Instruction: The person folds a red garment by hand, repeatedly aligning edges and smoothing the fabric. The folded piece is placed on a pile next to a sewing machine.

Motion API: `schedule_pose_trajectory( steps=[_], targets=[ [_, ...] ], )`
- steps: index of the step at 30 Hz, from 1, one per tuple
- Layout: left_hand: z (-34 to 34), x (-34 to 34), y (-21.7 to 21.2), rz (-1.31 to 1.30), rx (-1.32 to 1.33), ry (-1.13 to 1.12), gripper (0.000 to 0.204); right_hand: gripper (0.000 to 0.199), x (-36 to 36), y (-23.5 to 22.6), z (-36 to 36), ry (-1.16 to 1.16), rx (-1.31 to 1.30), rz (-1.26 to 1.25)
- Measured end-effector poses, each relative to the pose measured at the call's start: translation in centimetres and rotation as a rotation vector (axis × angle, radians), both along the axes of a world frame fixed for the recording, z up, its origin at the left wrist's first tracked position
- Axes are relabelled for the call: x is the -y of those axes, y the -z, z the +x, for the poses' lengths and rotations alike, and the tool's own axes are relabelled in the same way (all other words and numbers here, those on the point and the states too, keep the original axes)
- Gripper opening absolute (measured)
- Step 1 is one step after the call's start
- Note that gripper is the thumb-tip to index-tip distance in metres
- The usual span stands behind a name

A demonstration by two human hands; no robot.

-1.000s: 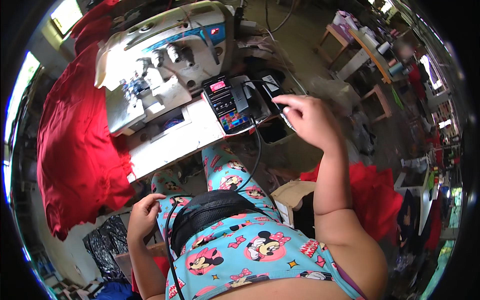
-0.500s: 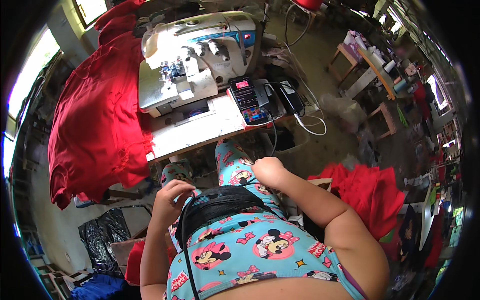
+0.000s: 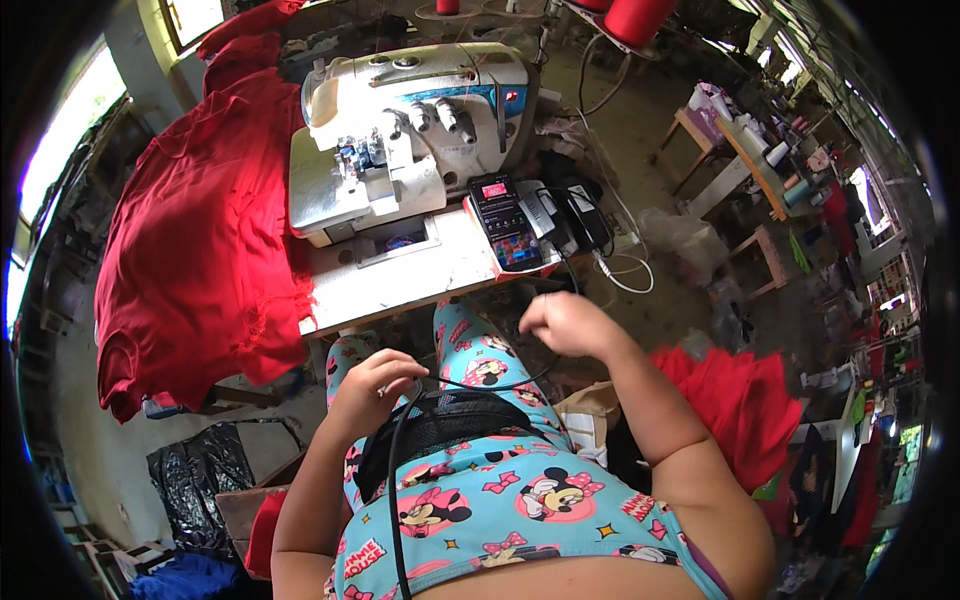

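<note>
Red cloth (image 3: 195,250) drapes off the table's (image 3: 420,275) left end, beside the white sewing machine (image 3: 400,130). Your left hand (image 3: 375,385) is pinched shut on a thin black cable (image 3: 480,385) above your lap (it runs on down past a black mesh pouch (image 3: 440,430)). The same cable rises to your right hand (image 3: 565,325), fingers curled closed on it, well apart from the left, just below the table edge where a phone (image 3: 503,220) lies.

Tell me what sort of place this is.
Probably a small garment sewing workshop: an overlock sewing machine on a worktable, red garments piled beside it, and red thread cones above.
</note>
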State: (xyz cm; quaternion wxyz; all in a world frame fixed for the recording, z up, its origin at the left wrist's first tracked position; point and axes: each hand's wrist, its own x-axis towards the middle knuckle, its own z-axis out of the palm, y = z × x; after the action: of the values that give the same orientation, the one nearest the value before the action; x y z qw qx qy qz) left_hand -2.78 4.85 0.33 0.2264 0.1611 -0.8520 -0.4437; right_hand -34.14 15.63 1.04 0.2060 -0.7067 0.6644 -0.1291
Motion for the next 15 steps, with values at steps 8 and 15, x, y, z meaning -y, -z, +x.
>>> schedule_pose_trajectory(
  steps=[8,15],
  targets=[
    [2.8,2.3,3.0,0.119,0.038,-0.348,0.022,0.009,11.2,-5.0,-6.4,0.448,0.044,-0.467],
    [6.5,3.5,1.5,0.051,0.023,-0.675,0.022,0.008,13.9,-6.4,-3.2,0.185,0.169,-0.463]
  ],
)
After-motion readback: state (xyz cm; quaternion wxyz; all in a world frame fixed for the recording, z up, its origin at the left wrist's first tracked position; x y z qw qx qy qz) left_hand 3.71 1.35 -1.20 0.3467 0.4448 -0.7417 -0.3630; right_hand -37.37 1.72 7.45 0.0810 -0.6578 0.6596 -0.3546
